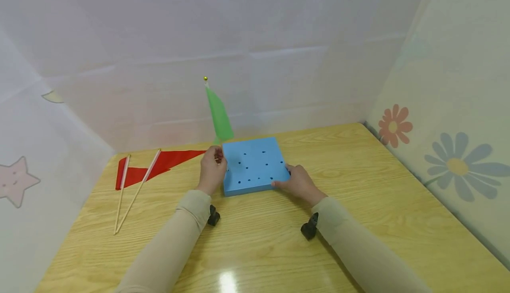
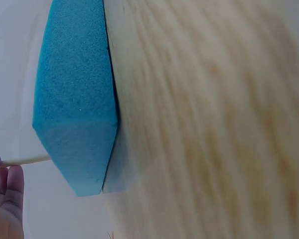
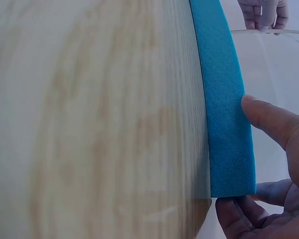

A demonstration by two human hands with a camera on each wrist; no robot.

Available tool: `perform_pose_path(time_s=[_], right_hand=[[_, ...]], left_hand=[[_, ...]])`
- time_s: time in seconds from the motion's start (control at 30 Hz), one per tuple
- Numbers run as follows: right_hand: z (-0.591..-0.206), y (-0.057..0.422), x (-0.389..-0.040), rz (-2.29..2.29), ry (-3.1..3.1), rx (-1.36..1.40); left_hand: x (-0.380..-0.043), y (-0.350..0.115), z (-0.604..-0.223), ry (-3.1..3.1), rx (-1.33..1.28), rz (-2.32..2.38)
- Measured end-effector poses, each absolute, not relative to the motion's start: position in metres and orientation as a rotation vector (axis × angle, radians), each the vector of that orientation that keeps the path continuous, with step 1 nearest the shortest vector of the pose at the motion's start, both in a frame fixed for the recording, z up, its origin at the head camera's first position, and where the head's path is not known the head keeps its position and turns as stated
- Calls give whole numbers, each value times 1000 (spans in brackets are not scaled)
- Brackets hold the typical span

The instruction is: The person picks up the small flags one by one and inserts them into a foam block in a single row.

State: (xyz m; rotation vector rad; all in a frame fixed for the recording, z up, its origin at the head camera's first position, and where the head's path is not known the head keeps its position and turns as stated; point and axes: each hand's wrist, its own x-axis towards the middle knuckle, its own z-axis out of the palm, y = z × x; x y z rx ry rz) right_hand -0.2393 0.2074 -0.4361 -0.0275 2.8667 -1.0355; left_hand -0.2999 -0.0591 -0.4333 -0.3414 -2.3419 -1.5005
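Through the head camera I have the blue foam block (image 1: 256,172) directly to the right of my left hand (image 1: 213,169) and to the left of my right hand (image 1: 299,183), flat on the wooden table (image 1: 259,244). My left hand pinches a thin wooden stick (image 2: 27,160) between thumb and fingers; the green flag (image 1: 220,115) with its gold ball tip (image 1: 205,79) rises upright just beyond that hand. My right hand grips the block's near right corner, thumb at the front edge, fingers against the right side. Left of my left hand lie two red flags (image 1: 171,159), their sticks angled toward the person. Only the head view gives me the small holes in the block's top and the red flags. Both wrist views show bare stick between the left fingers and the block, which the hand hides from above; I cannot tell whether its end sits in a hole.
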Motion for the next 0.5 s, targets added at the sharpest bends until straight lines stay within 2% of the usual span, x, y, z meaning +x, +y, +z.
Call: perform_pose_path(time_s=[0.5], right_hand=[[-437, 207, -240, -1035, 2857, -9]], left_hand=[[-304, -62, -434, -2478, -310, -1473]])
